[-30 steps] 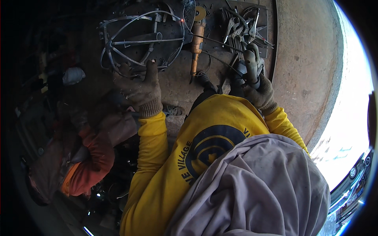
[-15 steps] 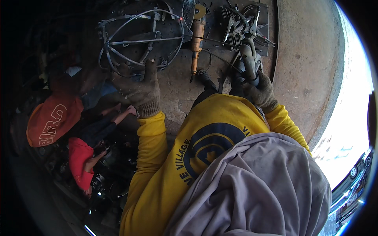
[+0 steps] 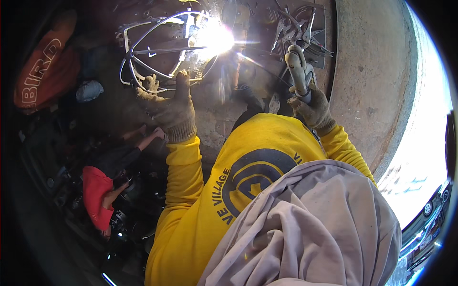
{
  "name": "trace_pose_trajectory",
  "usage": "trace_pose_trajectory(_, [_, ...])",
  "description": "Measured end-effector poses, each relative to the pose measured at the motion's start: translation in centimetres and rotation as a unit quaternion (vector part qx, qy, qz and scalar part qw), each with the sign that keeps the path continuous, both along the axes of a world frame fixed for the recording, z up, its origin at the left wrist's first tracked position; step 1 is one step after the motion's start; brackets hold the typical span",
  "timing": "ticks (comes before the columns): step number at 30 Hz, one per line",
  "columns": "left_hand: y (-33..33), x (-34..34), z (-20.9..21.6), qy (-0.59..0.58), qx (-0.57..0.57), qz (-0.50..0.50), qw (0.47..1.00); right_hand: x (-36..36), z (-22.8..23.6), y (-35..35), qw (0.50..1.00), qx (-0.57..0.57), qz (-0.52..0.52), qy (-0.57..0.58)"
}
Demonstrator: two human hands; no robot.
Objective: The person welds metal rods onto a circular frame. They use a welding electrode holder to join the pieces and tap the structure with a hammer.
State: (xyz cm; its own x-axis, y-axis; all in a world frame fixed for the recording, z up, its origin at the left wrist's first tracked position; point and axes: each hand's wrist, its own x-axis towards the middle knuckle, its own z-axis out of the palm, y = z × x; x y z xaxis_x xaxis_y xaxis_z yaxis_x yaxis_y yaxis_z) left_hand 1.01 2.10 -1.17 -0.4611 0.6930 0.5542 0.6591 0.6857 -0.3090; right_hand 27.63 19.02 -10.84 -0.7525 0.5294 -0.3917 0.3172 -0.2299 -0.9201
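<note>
My left hand [image 3: 168, 107], in a dirty knit work glove, has its fingers bent over the near rod of a round metal-rod frame [image 3: 136, 52]. Its thumb points up beside the rod. My gloved right hand [image 3: 312, 108] is closed round the grip of a welding electrode holder [image 3: 297, 71]. From the holder a thin electrode [image 3: 260, 62] runs left toward the frame. A white welding arc [image 3: 217, 40] burns at the frame's right side, and its glare hides the joint there. Smoke and small sparks hang around the arc.
Several locking pliers [image 3: 305, 31] lie on a metal plate at the right. An angle grinder [image 3: 242, 24] behind the arc is mostly lost in glare. One person in an orange top [image 3: 45, 71] is at the far left; another in a red shirt [image 3: 98, 195] is at the lower left.
A bright arc has lit at the frame's right side. The electrode holder has tilted and shifted slightly left. The person in orange has moved away toward the upper left. My left hand has hardly moved.
</note>
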Motion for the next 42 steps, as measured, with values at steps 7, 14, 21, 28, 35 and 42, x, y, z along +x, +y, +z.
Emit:
trace_pose_trajectory(7, [-1.8,-1.5,-2.0,-0.164,0.118,0.031,0.979,-0.1,0.2,0.0,0.999,-0.005,-0.001,-0.049])
trace_pose_trajectory(14, [-1.5,-1.3,-1.9,-0.060,0.066,0.007,0.996,0.1,-0.6,-0.3,0.998,-0.066,-0.005,0.000])
trace_pose_trajectory(21, [-2.3,-1.4,-3.2,-0.109,0.055,0.118,0.985,0.1,-0.7,-0.2,0.995,-0.081,-0.006,0.050])
trace_pose_trajectory(28, [-0.6,-1.0,-1.1,-0.115,-0.012,-0.030,0.993,0.2,0.6,0.2,0.997,0.036,-0.023,-0.058])
trace_pose_trajectory(35, [0.0,-0.8,-0.9,-0.308,0.262,0.005,0.915,0.5,0.4,0.1,0.997,0.065,-0.018,-0.043])
trace_pose_trajectory(42, [-0.4,-1.7,-1.7,-0.342,0.325,-0.045,0.880,1.0,-0.2,0.0,0.997,0.062,-0.030,-0.027])
